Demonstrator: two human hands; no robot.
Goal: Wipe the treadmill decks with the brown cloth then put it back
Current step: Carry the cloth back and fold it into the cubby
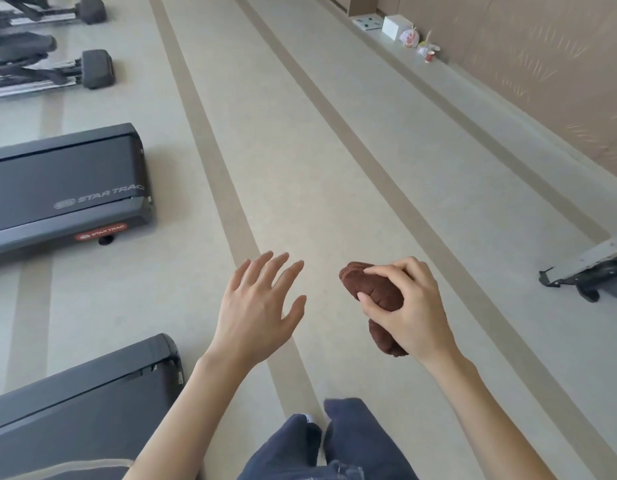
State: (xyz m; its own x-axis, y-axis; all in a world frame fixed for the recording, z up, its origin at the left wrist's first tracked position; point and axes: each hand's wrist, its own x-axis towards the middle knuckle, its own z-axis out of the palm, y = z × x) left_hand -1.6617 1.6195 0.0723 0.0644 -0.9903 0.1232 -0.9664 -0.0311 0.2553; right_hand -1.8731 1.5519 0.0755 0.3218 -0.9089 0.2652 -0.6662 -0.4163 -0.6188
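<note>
My right hand (409, 306) is closed around a bunched brown cloth (372, 287), held in the air over the pale floor. My left hand (262, 306) is beside it, fingers spread, holding nothing. A dark treadmill deck (57, 181) marked STAR TRAC lies at the left. The rear end of a second treadmill deck (85, 393) sits at the lower left, close to my left forearm. Neither hand touches a deck.
Two elliptical machines' bases (95, 67) stand at the far left. A ledge along the right wall carries a white box (397, 26) and small cups (430, 55). A grey machine foot (587, 268) juts in from the right. My legs in dark trousers (334, 445) are below.
</note>
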